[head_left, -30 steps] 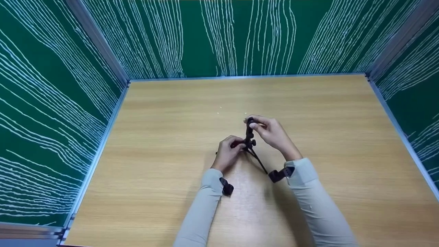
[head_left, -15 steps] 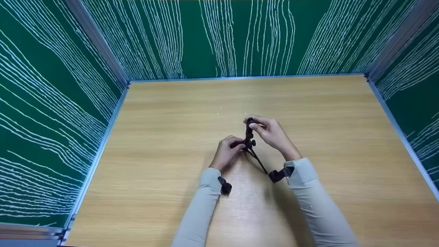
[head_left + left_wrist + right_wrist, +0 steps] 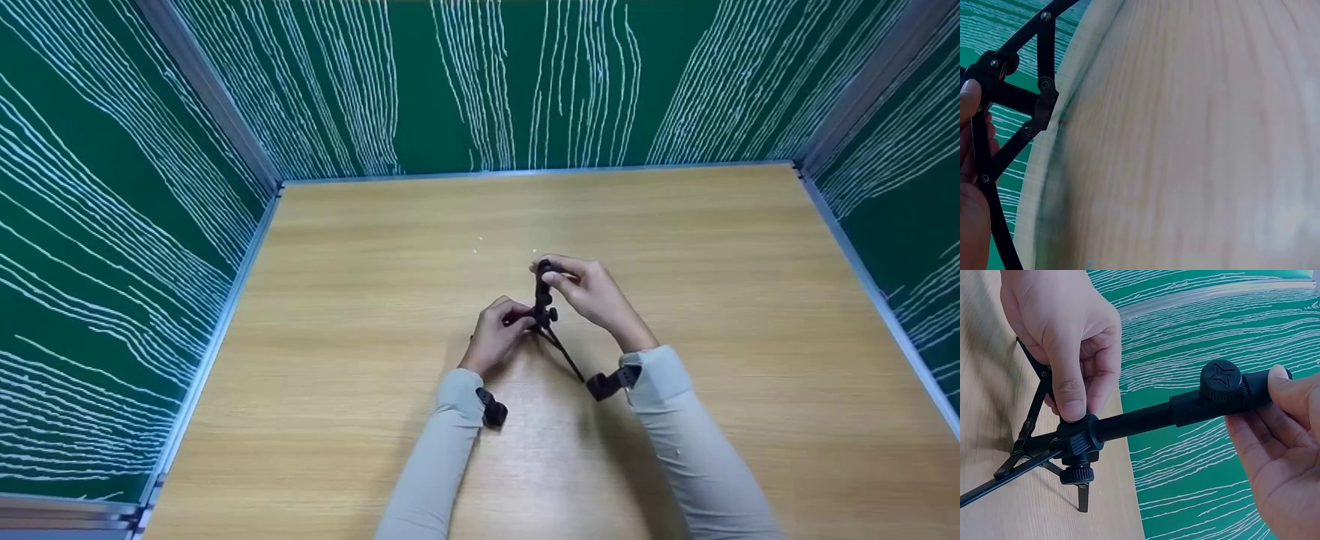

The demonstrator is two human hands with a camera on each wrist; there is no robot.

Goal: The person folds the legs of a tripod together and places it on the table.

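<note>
A small black tripod (image 3: pixel 541 313) stands on the table with its legs spread, seen in all three views. My left hand (image 3: pixel 498 335) grips the collar where the legs meet the central column, its thumb (image 3: pixel 1074 408) pressed on the collar. In the left wrist view, the hinged legs and braces (image 3: pixel 1013 98) show beside the thumb. My right hand (image 3: pixel 598 294) holds the upper end of the column between thumb and fingers. The right wrist view shows a round knob (image 3: pixel 1221 379) with a star mark on the upper part and a ridged knob (image 3: pixel 1077 475) at the collar.
The wooden table (image 3: pixel 360 240) is bordered at the back and sides by green panels (image 3: pixel 427 90) with white wavy lines. A few tiny white specks (image 3: pixel 480 238) lie beyond the hands. A black wrist camera (image 3: pixel 601 385) sits near a tripod leg.
The head view has shifted very slightly. Both hands keep their hold on the tripod, with no clear movement of it.
</note>
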